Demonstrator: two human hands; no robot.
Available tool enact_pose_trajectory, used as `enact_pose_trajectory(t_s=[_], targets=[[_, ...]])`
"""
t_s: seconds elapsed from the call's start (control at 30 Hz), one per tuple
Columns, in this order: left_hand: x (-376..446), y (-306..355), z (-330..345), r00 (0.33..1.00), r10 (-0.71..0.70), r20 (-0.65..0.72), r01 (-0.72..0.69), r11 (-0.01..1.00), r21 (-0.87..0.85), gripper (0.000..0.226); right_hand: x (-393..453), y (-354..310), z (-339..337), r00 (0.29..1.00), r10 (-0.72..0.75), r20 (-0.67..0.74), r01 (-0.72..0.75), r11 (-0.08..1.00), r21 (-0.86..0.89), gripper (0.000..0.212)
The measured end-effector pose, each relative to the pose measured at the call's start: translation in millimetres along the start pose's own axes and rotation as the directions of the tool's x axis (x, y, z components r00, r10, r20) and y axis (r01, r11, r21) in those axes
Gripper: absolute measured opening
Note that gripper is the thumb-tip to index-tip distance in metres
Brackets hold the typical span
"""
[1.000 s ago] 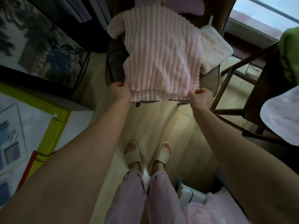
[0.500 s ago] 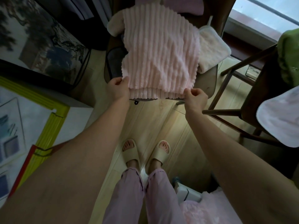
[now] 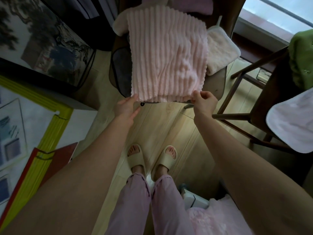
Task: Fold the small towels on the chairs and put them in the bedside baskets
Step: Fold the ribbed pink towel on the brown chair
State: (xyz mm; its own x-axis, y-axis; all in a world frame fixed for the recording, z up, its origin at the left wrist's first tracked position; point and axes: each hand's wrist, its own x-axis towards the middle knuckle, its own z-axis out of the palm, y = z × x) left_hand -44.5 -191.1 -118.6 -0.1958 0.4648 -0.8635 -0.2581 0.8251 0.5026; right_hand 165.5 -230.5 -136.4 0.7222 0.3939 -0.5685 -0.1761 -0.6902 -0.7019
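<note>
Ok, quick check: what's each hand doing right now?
Left hand: open, straight fingers touching the near left corner of the pink ribbed towel.
Right hand: pinches the towel's near right corner.

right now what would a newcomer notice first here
The ribbed pink towel spread over the chair at top centre, its near corners met by both hands: the right hand pinches one, the left hand touches the other with straight fingers. Below, beige slippers stand on the pale wood floor.
</note>
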Motion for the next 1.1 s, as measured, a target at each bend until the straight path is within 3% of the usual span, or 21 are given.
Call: enact_pose_trajectory(t_s=[0.3,0.5,0.77,0.9,1.1], targets=[[5,6,4,0.998,0.056,0.009,-0.055,0.995,-0.087,0.003,-10,-4,-4,0.996,0.064,0.059,-0.073,0.983,0.170,0.003],[-8,16,0,0.981,0.181,-0.065,-0.184,0.982,-0.047,0.007,-20,-21,-16,0.992,0.095,0.079,-0.115,0.942,0.316,0.002],[-86,102,2,0.953,0.288,-0.093,-0.298,0.946,-0.125,0.011,-54,-100,-75,0.997,0.011,0.077,-0.041,0.914,0.404,0.001],[-138,154,9,0.935,0.351,-0.054,-0.354,0.910,-0.216,0.006,-75,-149,-105,0.995,-0.049,0.083,0.007,0.896,0.444,0.012],[-200,198,8,0.887,0.458,-0.060,-0.461,0.870,-0.175,0.013,-121,-208,-135,0.991,-0.122,0.058,0.065,0.805,0.589,0.006]])
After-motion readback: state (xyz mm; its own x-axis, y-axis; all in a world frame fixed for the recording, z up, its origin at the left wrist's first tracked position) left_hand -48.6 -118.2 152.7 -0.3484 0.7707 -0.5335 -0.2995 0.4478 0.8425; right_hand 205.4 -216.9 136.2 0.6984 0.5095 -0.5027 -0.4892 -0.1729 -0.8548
